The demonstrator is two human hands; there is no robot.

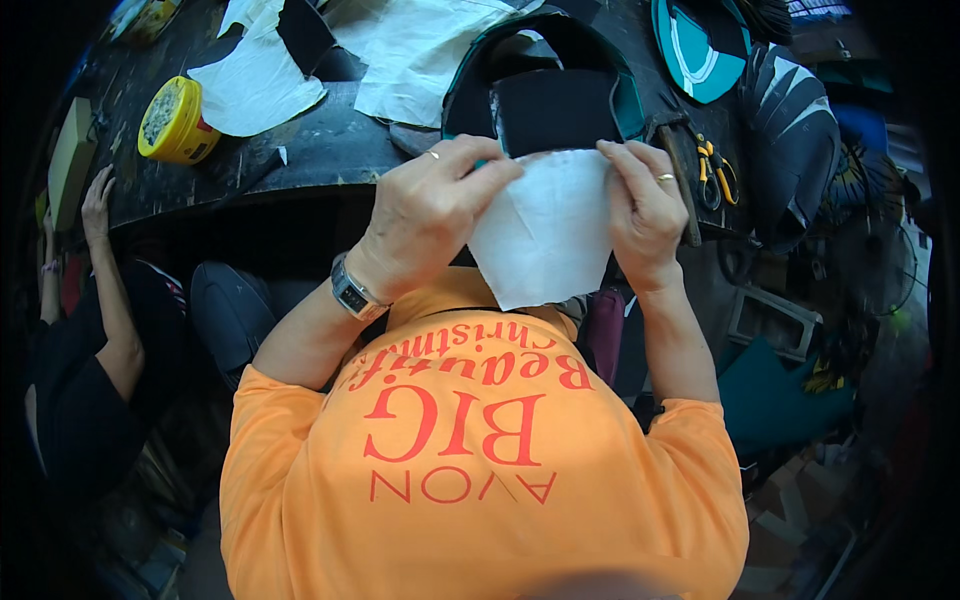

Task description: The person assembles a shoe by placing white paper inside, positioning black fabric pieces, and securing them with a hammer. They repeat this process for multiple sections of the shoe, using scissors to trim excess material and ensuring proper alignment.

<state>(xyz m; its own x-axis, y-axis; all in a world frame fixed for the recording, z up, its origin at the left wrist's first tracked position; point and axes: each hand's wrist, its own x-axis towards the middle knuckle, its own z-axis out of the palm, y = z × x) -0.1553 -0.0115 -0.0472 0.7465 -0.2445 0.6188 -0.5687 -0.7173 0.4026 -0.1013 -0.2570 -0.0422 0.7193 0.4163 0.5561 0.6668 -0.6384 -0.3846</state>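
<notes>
While left hand [435, 205] and right hand [645, 210] are pinching a white sheet [545, 230] by its upper corners, it is hanging just beside a black panel [555, 108]. Yellow tub [198, 142], table [255, 165] left: holding grey-white granules [160, 112].

Workroom surroundings: a dark, scuffed worktable [310, 155] is spanning 10 to 1 o'clock, its near edge appearing bowed. Between 1 and 2 o'clock, a barred bluish patch, possibly a window [815, 9], is glowing. At 3 o'clock, a round wire cage [882, 262], apparently a fan's, is standing in shadow. At 4 o'clock, the floor [798, 502] is showing pale and reddish patches. Dimness is filling the outer rim.
</notes>
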